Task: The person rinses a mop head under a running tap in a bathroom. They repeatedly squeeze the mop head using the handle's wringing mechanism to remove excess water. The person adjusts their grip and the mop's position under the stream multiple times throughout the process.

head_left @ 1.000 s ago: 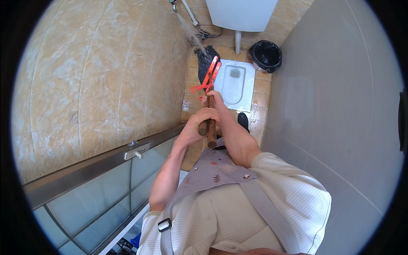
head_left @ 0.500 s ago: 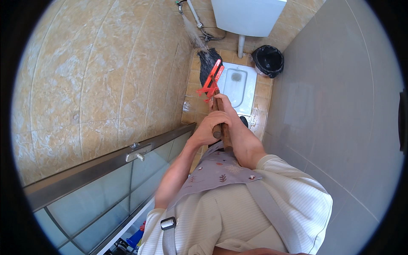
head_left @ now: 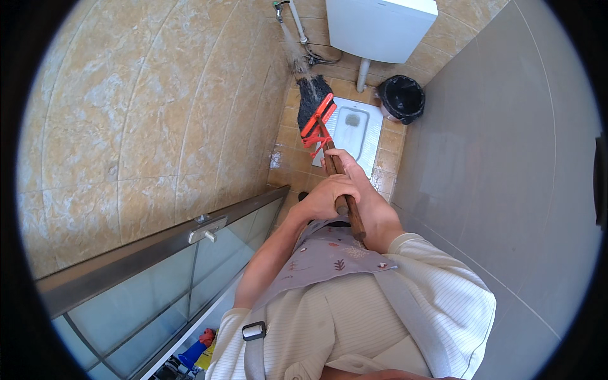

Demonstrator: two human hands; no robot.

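Note:
Two wooden sticks (head_left: 356,223) lie side by side in my hands, their butt ends near my apron. My left hand (head_left: 328,194) is wrapped round them close to those ends. Farther along, my right hand (head_left: 350,168) is closed on the sticks too. A red bracket (head_left: 318,120) with a dark strip crosses their far end, and a dark grey strand mop head (head_left: 310,94) lies beyond and beneath it. Water from a tap (head_left: 278,9) falls onto the strands. How each stick joins the bracket or mop head cannot be made out.
A white squat toilet (head_left: 376,136) is set in the tiled floor, right of the mop, below a white cistern (head_left: 380,31). A black-lined bin (head_left: 401,100) stands beyond its right side. The glazed door (head_left: 145,269) is at left; a grey wall (head_left: 500,152) rises at right.
The stick ends have shifted rightward and toward me, with both hands following. The red bracket has moved slightly right and turned. Water still runs onto the mop head.

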